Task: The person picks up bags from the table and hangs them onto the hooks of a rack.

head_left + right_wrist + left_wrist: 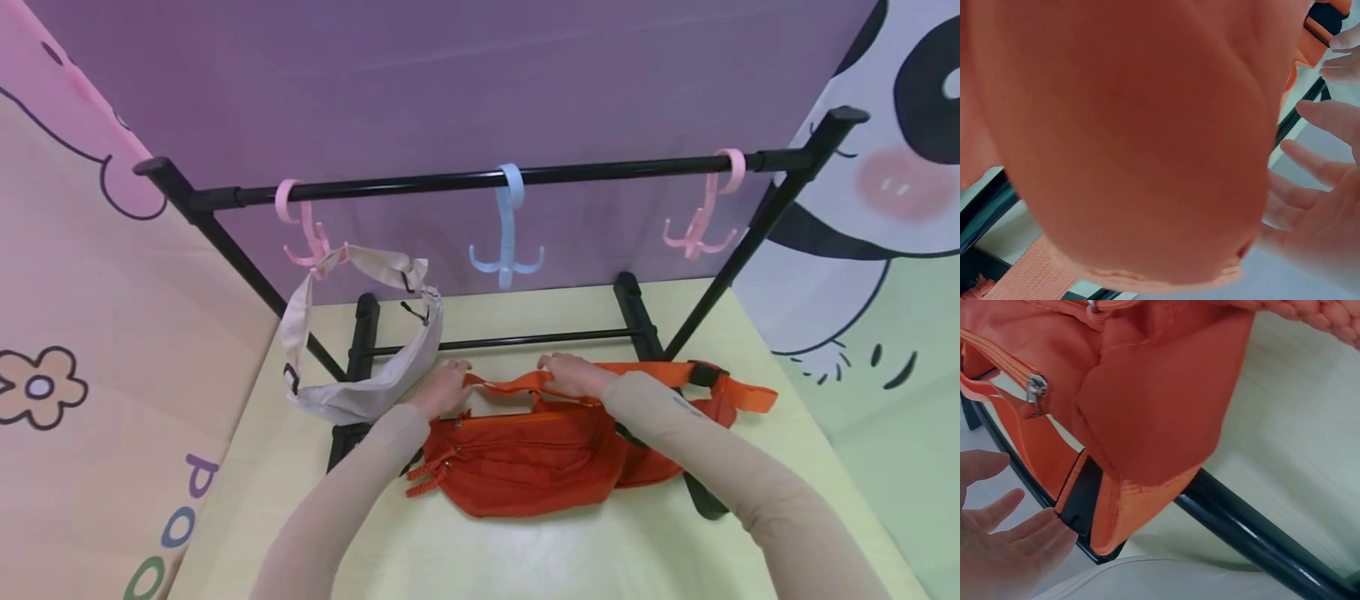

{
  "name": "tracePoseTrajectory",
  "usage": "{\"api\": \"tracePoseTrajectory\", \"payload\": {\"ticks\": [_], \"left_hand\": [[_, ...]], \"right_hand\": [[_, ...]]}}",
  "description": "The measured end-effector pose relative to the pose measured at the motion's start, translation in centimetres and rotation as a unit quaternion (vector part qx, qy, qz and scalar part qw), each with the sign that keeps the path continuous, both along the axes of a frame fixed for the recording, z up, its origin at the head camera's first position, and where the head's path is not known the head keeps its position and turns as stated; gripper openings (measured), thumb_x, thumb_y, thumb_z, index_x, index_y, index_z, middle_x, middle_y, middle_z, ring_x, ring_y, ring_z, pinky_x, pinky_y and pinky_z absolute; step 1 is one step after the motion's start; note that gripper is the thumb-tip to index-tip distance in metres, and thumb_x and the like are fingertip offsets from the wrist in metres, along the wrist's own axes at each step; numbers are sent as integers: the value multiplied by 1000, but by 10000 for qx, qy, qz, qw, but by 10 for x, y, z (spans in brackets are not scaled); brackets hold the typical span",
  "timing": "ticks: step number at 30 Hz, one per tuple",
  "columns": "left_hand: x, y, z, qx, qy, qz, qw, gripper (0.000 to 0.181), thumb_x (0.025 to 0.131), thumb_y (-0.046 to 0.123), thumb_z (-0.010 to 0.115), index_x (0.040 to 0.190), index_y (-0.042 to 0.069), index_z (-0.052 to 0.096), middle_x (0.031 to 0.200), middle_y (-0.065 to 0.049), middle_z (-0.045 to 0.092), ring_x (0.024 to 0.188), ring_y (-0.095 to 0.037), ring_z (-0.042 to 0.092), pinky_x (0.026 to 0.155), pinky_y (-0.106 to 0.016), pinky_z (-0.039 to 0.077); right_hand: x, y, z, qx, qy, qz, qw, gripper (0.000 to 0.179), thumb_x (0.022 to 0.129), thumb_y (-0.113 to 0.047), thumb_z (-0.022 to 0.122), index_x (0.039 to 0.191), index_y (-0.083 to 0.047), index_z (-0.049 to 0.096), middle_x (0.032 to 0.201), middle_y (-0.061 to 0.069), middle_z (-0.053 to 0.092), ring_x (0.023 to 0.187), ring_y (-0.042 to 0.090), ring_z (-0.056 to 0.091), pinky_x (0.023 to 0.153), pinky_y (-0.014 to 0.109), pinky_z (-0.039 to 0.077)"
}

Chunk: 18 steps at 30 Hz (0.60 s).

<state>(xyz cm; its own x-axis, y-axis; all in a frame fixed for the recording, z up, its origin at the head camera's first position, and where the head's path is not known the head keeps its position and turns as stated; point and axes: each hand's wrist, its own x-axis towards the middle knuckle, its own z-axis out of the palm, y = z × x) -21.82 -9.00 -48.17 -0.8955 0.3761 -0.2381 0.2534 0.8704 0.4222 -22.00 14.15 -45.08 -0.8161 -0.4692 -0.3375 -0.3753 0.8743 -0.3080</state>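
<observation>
An orange-red waist bag [525, 471] lies across the base of a black rack, zipped side facing me. My left hand [444, 388] is at the left end of its orange strap [502, 385]. In the left wrist view the fingers [1035, 540] are loosely extended beside a black buckle [1082, 497], seeming to touch its edge. My right hand [573, 375] is over the strap behind the bag. The right wrist view shows its fingers [1316, 164] spread beside the bag's bulging fabric [1135, 137], nothing visible between them. A cream waist bag [363, 400] hangs at the left.
The black rack's top bar [420, 183] carries a left pink hook [309, 237], a blue hook [507, 237] and a right pink hook [701, 221]. The cream bag hangs from the left one. A low crossbar [525, 340] runs behind the orange bag, above the pale tabletop [495, 558].
</observation>
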Motion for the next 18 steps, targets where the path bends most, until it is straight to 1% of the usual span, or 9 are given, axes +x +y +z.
{"api": "tracePoseTrajectory", "payload": {"ticks": [6, 10, 12, 14, 15, 17, 18], "left_hand": [[-3, 0, -5, -224, -19, -58, 9997, 43, 89, 16, 52, 127, -1, 41, 122, -21, 46, 108, -30, 48, 88, -39, 40], [-4, -1, -7, -465, 45, -126, 9988, 45, 89, 17, 54, 127, -2, 40, 118, -22, 48, 106, -31, 49, 87, -39, 41], [-5, -1, -8, -533, -23, -114, 9985, 44, 89, 17, 53, 127, -2, 41, 118, -22, 49, 106, -31, 49, 87, -39, 41], [-7, 0, -9, -553, -226, -46, 9982, 43, 89, 15, 53, 126, -2, 41, 118, -21, 49, 107, -31, 48, 88, -40, 40], [-10, 0, -11, -559, -310, -26, 9980, 43, 89, 15, 54, 126, -3, 41, 118, -22, 49, 107, -32, 48, 87, -41, 40], [-17, 0, -21, -618, -485, 13, 9969, 43, 89, 15, 53, 125, -3, 41, 118, -22, 48, 108, -32, 48, 88, -41, 40], [-24, -4, -37, -565, -362, -113, 9977, 42, 89, 19, 54, 123, -3, 41, 115, -21, 50, 105, -31, 50, 84, -40, 42]], "right_hand": [[-4, -1, -5, 328, -65, 66, 9994, 37, 85, -17, 57, 116, 2, 52, 108, 17, 55, 100, 30, 51, 86, 42, 40], [-6, -1, -8, 417, -184, 35, 9990, 31, 84, -16, 58, 109, 2, 54, 99, 14, 58, 90, 26, 54, 79, 39, 43], [-6, -1, -9, 412, -257, 3, 9988, 28, 84, -16, 58, 106, 1, 55, 95, 13, 58, 86, 24, 54, 76, 39, 44], [-6, -1, -11, 411, -307, 22, 9987, 31, 84, -17, 58, 108, 2, 54, 98, 14, 58, 89, 26, 55, 77, 39, 44], [-5, -1, -11, 403, -326, 24, 9987, 34, 84, -18, 59, 110, 3, 53, 100, 15, 57, 91, 27, 54, 78, 40, 44], [-5, -1, -12, 406, -352, 12, 9986, 38, 84, -19, 59, 114, 4, 52, 104, 17, 56, 95, 29, 54, 80, 41, 43], [-4, -1, -12, 409, -361, 1, 9985, 39, 84, -19, 59, 115, 4, 51, 105, 17, 56, 96, 29, 53, 80, 41, 43]]}}
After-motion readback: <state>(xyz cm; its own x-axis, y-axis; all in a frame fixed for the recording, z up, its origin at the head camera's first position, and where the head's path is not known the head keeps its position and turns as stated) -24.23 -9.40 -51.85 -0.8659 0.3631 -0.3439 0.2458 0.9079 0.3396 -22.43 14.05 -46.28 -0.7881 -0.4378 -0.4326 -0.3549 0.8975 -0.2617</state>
